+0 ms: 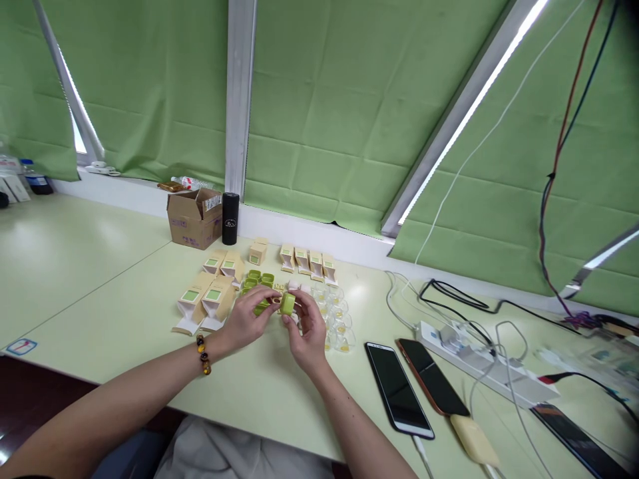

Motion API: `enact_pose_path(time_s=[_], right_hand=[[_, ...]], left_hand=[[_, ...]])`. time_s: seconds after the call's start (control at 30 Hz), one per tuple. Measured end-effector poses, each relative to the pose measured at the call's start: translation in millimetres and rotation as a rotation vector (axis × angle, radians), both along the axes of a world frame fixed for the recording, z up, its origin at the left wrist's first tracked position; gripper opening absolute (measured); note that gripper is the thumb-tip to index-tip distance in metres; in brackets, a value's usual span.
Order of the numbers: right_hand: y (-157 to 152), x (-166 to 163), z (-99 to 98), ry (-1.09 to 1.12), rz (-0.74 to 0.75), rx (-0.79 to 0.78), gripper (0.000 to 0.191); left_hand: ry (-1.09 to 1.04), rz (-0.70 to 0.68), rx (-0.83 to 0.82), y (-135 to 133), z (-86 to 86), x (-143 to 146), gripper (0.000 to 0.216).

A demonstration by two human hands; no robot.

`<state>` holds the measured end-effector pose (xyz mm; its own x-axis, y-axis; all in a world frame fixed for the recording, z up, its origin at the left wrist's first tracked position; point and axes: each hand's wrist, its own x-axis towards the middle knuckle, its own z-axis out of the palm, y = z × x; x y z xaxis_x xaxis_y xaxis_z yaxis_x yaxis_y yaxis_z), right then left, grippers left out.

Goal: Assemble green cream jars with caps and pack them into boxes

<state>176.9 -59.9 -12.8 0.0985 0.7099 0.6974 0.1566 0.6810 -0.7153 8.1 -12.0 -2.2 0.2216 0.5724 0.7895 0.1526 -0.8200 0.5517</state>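
My right hand holds a small green plastic case between thumb and fingers. Close beside it, my left hand pinches a small tan piece against or near the case's left side; its exact kind is too small to tell. Behind my left hand stand several green open cups in rows, partly covered by the fingers. Right of my right hand are rows of clear plastic pieces with yellowish spots. A few pale pink pieces show just beyond my fingertips.
Open tan cartons stand at the left, more small cartons behind. A cardboard box and black cylinder are near the wall. Phones, a power strip and loose cables occupy the right.
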Motion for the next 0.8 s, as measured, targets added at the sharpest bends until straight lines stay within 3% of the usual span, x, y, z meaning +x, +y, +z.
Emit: enact_pose_path(time_s=[0.23,0.53,0.8], right_hand=[[-0.3,-0.3,-0.9,0.045,0.047,-0.018,0.04],[0.3,-1.0,-0.7,0.059,0.098,-0.048,0.039],[1.0,3.0,-2.9,0.014,0.099,-0.063,0.039]], left_hand=[[-0.018,0.029,0.04,1.7,1.7,1.3,0.006],[-0.056,0.006,0.044,0.6,3.6,0.7,0.015],[-0.089,-0.095,0.001,5.2,2.3,1.1,0.015]])
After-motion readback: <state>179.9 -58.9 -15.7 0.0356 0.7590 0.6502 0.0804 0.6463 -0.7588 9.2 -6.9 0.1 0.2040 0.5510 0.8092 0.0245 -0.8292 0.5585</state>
